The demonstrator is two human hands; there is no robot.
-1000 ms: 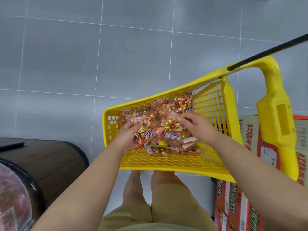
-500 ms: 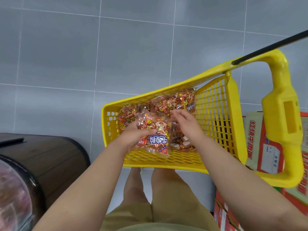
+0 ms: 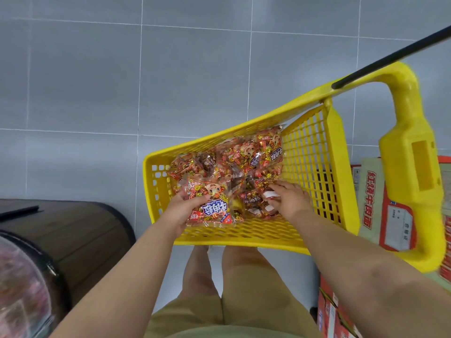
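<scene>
A yellow plastic shopping basket stands on the grey tiled floor in front of my legs. Several clear bags of red and gold wrapped snacks lie piled inside it. My left hand grips one bag with a blue and white label at the basket's near left, lifted a little above the pile. My right hand reaches into the pile at the middle, its fingers curled on another bag with a white label.
The basket's tall yellow pull handle with a black rod rises at the right. Red and white cartons stack at the right edge. A dark wooden barrel with a clear domed lid stands at the left.
My left hand has lifted one labelled bag out of the pile toward the near left. My right hand has moved down into the pile and taken hold of another bag.
</scene>
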